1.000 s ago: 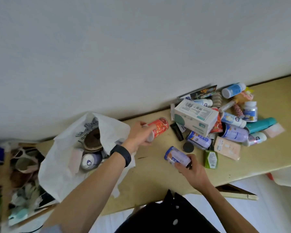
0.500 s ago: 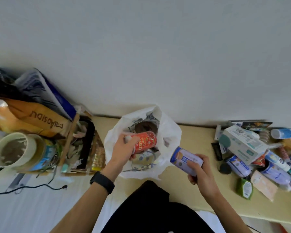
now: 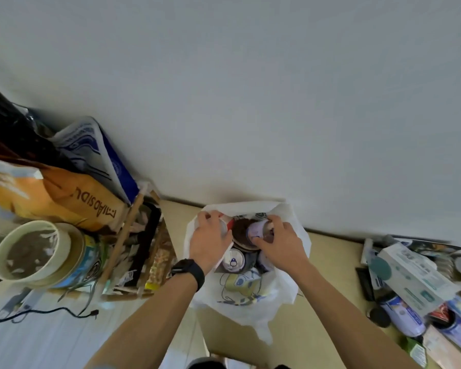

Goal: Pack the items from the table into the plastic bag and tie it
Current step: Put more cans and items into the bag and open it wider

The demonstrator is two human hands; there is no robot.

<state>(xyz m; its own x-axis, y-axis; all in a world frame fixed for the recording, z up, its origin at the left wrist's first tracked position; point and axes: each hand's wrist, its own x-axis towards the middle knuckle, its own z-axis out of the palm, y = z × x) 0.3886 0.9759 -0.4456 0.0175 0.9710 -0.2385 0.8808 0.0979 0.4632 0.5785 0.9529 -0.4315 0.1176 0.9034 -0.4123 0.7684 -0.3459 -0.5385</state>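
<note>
Only one word is showing clearly

Dark capital letters are running upside down along the orange bag (image 3: 72, 206) at the left, reading roughly "MIAOSIDU", with the first letter unclear. The print on the white box (image 3: 410, 272) and on the bottles (image 3: 402, 315) at the right is blurring beyond reading

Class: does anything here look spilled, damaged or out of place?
Nothing spilled or damaged. The left hand holds a red can and the right hand a purple bottle in the mouth of the plastic bag. Only oddity: the white box lies tilted on the jumbled bottles at right.
</note>
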